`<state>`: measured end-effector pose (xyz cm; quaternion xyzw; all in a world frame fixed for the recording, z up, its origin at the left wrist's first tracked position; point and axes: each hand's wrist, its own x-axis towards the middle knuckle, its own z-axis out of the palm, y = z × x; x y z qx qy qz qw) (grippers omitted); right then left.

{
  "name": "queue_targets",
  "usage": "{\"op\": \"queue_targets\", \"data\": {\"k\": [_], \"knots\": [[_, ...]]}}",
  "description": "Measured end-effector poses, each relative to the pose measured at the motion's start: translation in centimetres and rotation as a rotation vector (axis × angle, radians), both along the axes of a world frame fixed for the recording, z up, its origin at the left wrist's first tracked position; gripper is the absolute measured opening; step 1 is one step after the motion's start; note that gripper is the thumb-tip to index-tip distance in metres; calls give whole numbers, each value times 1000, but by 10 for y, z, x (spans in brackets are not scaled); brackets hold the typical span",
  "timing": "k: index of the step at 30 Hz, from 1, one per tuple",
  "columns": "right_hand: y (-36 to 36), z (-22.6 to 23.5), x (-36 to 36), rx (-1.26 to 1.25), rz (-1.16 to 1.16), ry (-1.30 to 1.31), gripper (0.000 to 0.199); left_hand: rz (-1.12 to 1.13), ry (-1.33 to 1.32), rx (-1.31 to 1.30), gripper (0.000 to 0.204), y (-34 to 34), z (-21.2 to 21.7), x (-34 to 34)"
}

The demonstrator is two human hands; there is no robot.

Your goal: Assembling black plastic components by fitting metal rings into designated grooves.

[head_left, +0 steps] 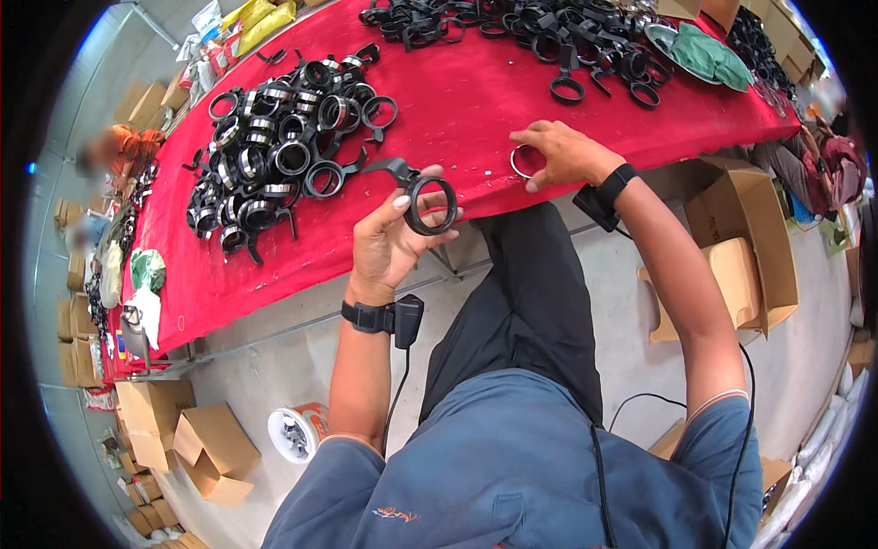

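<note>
My left hand (389, 240) is closed on a black ring-shaped part (430, 225) with a flat arm sticking out to the left. The part is held up in front of the table edge, its round opening showing. In my right hand (565, 152), a thin silvery ring (515, 163) is pinched between thumb and fingers, apart from the black part. To the left of my left hand lies a heap of black ring parts (289, 157), many with silvery bands in them. Another pile of black ring parts (566, 88) without visible silver bands lies on the far side.
A red cloth (457, 110) covers the table. A metal tray (660, 37) with green cloth (712, 57) sits at the far right. Open cardboard boxes (745, 229) stand right of me and at lower left, near a white bucket (291, 435). Other people are at both table ends.
</note>
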<state>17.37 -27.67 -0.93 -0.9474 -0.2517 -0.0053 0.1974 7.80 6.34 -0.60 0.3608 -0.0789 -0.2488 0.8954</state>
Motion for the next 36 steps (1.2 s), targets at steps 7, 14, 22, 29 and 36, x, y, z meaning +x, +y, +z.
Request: {"op": "queue_targets", "data": {"k": [7,14,22,29,36], "knots": [[5,32,-32,160,-7,225,75,-44,22,-148,77,-6,3,-15],[26,22,-106,1530,350,897,98,-2,-101,-66,72,-18,14,-24],[38,-14,-141,1943,531,1133,100,63,-249,29,71,-24,28,-38],[47,-4,-160,1774,311,737,83,86,-224,192,70,-36,23,-46],[45,2,-164,1775,-7,761,79,45,-304,494,82,-40,22,-49]]}}
